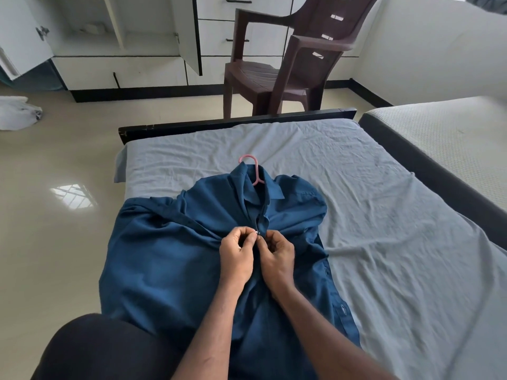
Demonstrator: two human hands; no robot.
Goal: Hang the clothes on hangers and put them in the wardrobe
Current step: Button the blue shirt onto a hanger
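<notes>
Lying across the scene, largest first:
Floor point(55, 165): pale glossy tiles with a window's reflection on the left; a white cloth point(19, 112) lies crumpled at the far left.
Bed point(384, 256): grey wrinkled sheet, dark footboard at the far end; a second mattress point(452, 138) sits just beside it on the right.
Wardrobe point(123, 37): white, against the far wall, one door swung open onto bare shelves, drawers with dark handles to its right.
Chair point(288, 64): brown plastic, standing between the footboard and the drawers.
Shirt point(170, 256): dark blue, spread face up on the bed's left side, collar pointing away, left edge hanging over the bed's side, lower front still unbuttoned on the right.
Leg point(104, 349): in dark cloth, at the lower left, touching the shirt's hem.
Left hand point(237, 255): fingers curled, pinching the shirt's placket at a small white button.
Right hand point(277, 256): fingers curled, pinching the opposite placket edge, touching the left hand's fingertips.
Hanger point(253, 170): pink, inside the shirt, only its hook showing past the collar, resting on the sheet.
</notes>
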